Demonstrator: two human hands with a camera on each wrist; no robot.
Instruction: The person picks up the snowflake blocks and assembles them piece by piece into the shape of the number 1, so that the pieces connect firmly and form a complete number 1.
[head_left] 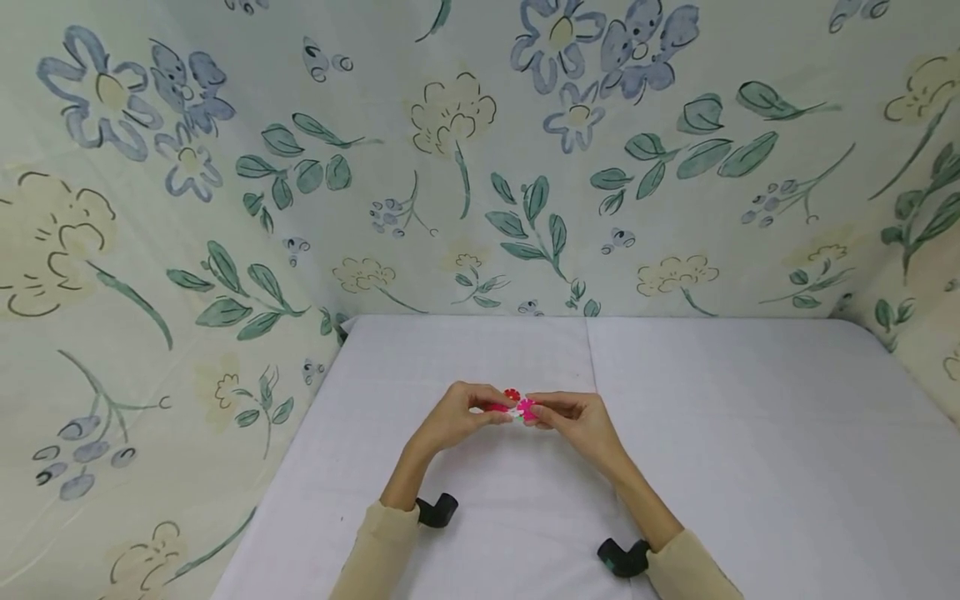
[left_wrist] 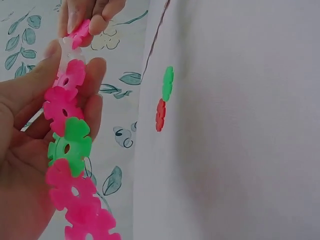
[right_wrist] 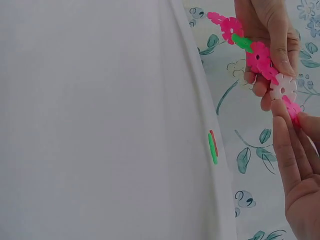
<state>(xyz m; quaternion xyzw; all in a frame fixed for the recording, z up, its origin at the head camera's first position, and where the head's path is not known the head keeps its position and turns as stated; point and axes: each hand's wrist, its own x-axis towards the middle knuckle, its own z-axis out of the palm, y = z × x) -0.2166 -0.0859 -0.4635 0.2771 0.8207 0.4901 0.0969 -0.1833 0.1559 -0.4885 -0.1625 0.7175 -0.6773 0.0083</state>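
A chain of interlocking flower-shaped plastic discs, mostly pink with one green disc [left_wrist: 79,136] and a white disc [right_wrist: 289,86], runs along the palm side of my left hand [head_left: 456,417]. The left thumb and fingers pinch this chain near its white end. My right hand [head_left: 588,423] pinches a pink disc [right_wrist: 290,108] between thumb and fingers, its edge meeting the white disc. Both hands are close together above the table. In the left wrist view the chain's free end hangs toward the bottom, past the left palm.
On the white-covered table [head_left: 750,450] lie a loose green disc [left_wrist: 168,83] and a loose red disc [left_wrist: 160,115], near the hands. A floral curtain [head_left: 420,217] rises behind the table and at its sides. Black wrist cameras [head_left: 437,510] sit at both cuffs.
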